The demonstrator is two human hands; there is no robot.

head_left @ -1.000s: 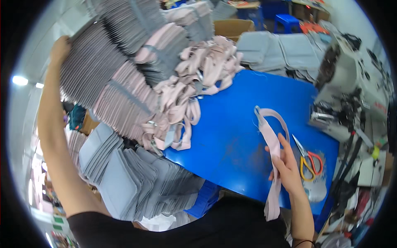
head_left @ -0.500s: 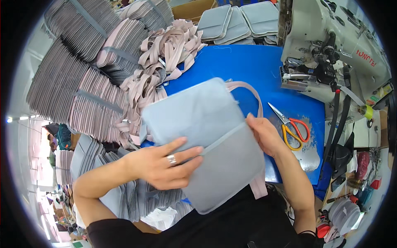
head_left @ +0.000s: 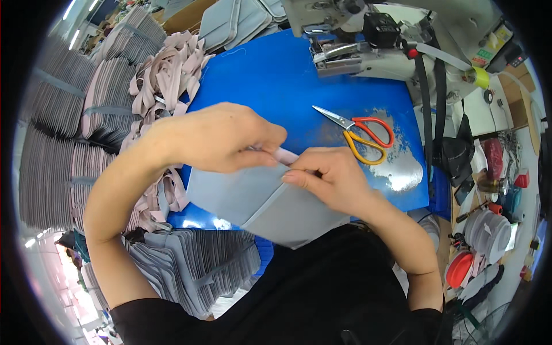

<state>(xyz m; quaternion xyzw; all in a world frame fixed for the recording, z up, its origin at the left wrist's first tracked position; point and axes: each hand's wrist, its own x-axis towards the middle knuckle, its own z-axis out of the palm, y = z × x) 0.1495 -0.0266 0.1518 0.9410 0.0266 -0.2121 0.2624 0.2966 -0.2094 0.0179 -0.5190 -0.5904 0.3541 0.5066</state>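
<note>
A flat grey fabric panel [head_left: 247,195] with a seam across it is tilted up in front of my body, over the near edge of the blue table. My right hand [head_left: 336,178] pinches its upper edge near the seam, thumb on the grey face. Just left of that, my left hand [head_left: 238,141] is closed at the same edge, fingers curled over a pale pink strap [head_left: 284,155]. The fingertips of the left hand are partly hidden. Scissors [head_left: 352,124] with one red and one yellow handle loop lie on the table beyond my right hand.
The blue table [head_left: 259,75] has a worn patch at right. A sewing machine [head_left: 391,49] stands at its far right side. Pink straps [head_left: 167,80] pile up at left beside bundled fabric stacks [head_left: 49,178]. Grey panels [head_left: 236,23] lie at the back; more panels [head_left: 195,264] stand below the left arm.
Both hands have come together at the panel's edge; the left hand has left its face and closed at the strap. The panel has turned and tilted. My view has shifted right.
</note>
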